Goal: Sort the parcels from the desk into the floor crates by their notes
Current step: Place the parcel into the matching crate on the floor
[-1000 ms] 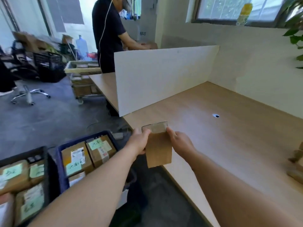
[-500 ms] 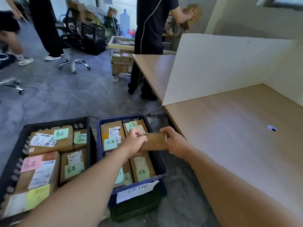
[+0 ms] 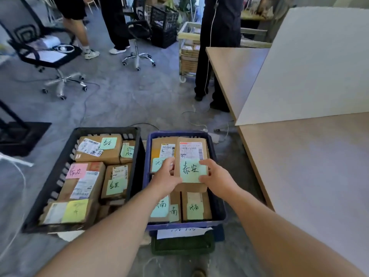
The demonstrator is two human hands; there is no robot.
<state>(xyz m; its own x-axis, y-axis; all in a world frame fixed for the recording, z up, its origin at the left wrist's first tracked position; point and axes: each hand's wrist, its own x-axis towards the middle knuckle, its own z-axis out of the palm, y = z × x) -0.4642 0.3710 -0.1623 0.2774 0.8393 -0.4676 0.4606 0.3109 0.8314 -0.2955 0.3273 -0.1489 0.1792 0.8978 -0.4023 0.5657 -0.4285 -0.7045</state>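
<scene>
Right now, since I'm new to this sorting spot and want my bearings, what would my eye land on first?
First, the brown parcel with a barcode label and green handwritten note, gripped at its sides by the left hand and right hand over the blue crate. Next, the black crate to its left, packed with parcels bearing green, pink and yellow notes. The wooden desk fills the right.

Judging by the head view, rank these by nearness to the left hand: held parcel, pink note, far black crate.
1. Held parcel, gripped by the left hand.
2. Pink note, leftward in the near black crate.
3. Far black crate, across the floor.
</scene>
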